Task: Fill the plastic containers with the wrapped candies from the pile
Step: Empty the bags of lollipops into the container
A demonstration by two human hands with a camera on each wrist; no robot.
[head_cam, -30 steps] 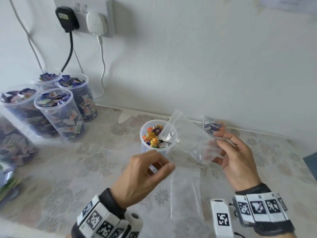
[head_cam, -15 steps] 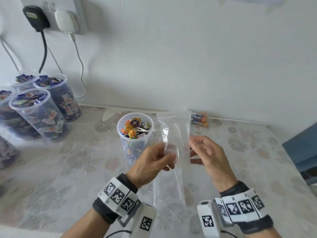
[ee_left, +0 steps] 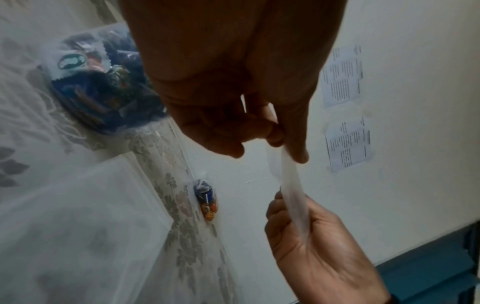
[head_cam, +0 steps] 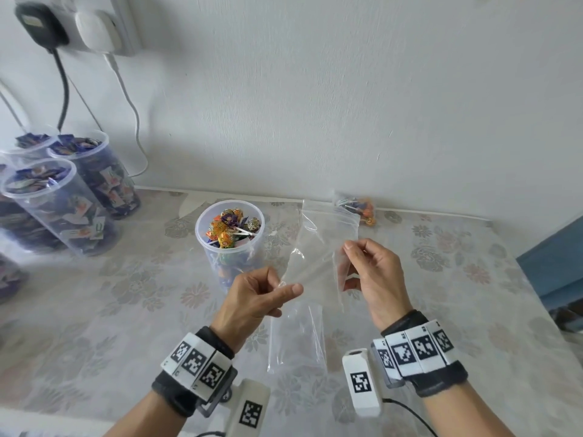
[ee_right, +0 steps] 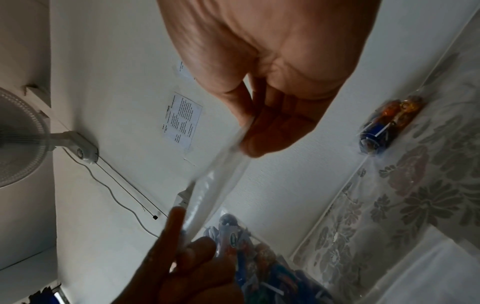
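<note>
clear zip bag (head_cam: 318, 244) held above table (head_cam: 94, 326), long axis near upright, zip edge up toward wall | left hand (head_cam: 255, 294) pinches its lower left edge | right hand (head_cam: 369, 272) pinches its right side | lollipop container (head_cam: 228, 238) upright just left of bag

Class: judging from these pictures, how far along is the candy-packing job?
Done: the tubs at left look full. In hand: both hands, left and right, pinch an empty clear bag. Left: the lollipop tub seems partly filled; another empty bag lies on the table.
</note>
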